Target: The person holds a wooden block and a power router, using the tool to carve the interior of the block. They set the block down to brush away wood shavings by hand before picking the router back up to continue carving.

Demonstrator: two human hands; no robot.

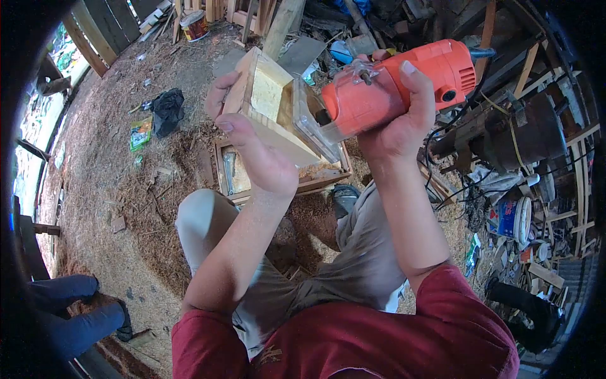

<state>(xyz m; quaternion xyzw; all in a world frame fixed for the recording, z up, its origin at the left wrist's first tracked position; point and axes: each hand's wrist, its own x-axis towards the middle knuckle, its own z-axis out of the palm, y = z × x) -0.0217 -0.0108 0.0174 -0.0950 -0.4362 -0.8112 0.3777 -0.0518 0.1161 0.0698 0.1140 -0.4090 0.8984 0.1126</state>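
Note:
My left hand [268, 161] is closed around a small open wooden box [281, 136], its thumb along the near side and fingers at the far left side. The box is held tilted above my knees. In my right hand [401, 136] lies an orange-red trim router [372, 101], gripped round its body with the thumb on top. The router is on its side, and its clear base [315, 129] lies against the box's right edge. The bit is hidden behind the base. Below the box, a shallow wooden tray [325, 182] with tools in it sits on the ground.
Sawdust and shavings cover the ground [126, 189]. A black plastic bag [168, 112] and a green packet [141, 133] lie at left. Another person's legs [79, 309] are at lower left. The router's cord [464, 107] hangs at right, near a large rusty machine [517, 136] and scrap.

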